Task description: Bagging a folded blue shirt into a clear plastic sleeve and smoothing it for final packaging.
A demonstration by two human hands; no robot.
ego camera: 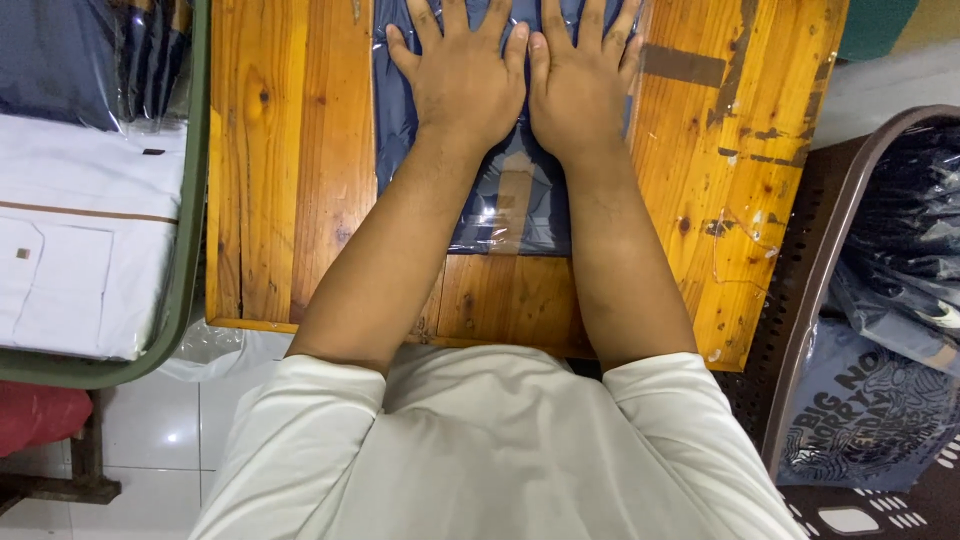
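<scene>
Both hands flat, palms down, thumbs touching: left hand (462, 85) and right hand (580, 90) press side by side on a navy garment in a clear bag (500, 205). Fingers spread and extended, gripping nothing. Fingertips run out of frame at the top, so their ends can't be checked.

Bag lies mid-bench, running from the far edge back toward the near edge, stopping short of it. The plastic looks loose and wrinkled at its near end, between the forearms.

Step in hand, as I read it: flattening the bagged garment, pushing air out. A next move would call for even pressure swept along the bag without letting the slick plastic skate on the wood.

Bench (290, 200) is orange-brown planks with dark tape patches near the right edge. Bare wood both sides of the bag, more on the left, so there is sideways room for the hands. A strip of bare wood at the near edge, right up against the torso.

Off the bench's left edge: green bin (185, 250) holding folded white garments (80, 240), more bagged dark ones behind. Off the right edge: brown basket (810, 300) stacked with bagged dark garments (900, 300). Both sit close to the bench edges, an easy arm's swing away.
</scene>
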